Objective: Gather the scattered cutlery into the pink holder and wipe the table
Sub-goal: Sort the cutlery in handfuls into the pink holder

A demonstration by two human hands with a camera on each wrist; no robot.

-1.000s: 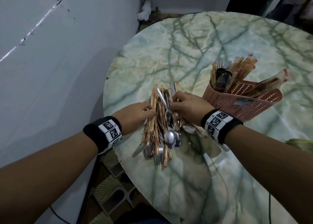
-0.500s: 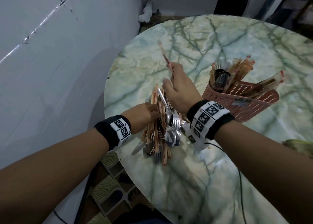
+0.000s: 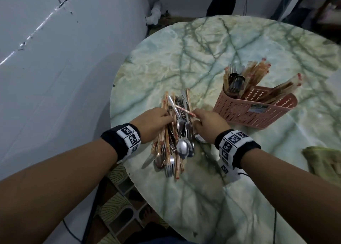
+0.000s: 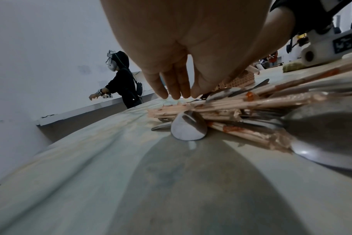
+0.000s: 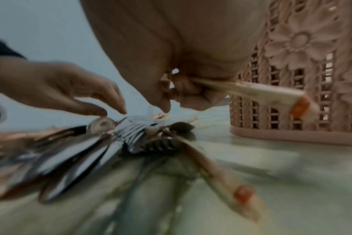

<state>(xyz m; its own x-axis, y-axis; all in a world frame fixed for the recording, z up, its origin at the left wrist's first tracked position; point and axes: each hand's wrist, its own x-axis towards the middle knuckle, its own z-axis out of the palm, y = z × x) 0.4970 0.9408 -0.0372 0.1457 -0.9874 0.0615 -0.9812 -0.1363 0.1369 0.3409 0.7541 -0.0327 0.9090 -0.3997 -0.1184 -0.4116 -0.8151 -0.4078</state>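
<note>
Round marble table (image 3: 212,46), green-veined, pushed near a pale wall on the left. Pink holder (image 3: 254,112) standing right of centre, already part-filled with wrapped chopsticks and a few forks. Green cloth (image 3: 324,162) lying at the right edge, untouched. Cutlery pile (image 3: 175,133) heaped near the left edge: spoons, forks, wrapped chopsticks, all lengthwise. Left hand (image 3: 151,123) resting on the pile's left side, fingers straight, tips touching the chopsticks. Right hand (image 3: 208,122) curled round one wrapped chopstick pair (image 3: 182,110), held low across the top of the pile, just left of the holder.

Risks, as a judgement: pile close to the table's left edge, so a careless sweep could send a spoon to the floor; long chopsticks leaning out of the holder could tip it or catch an incoming handful; crinkly wrapper could slip from the grip.

Against half a second ago: right hand no longer raised with the pair pointing up, now lowered to the pile; left hand much where it was.
</note>
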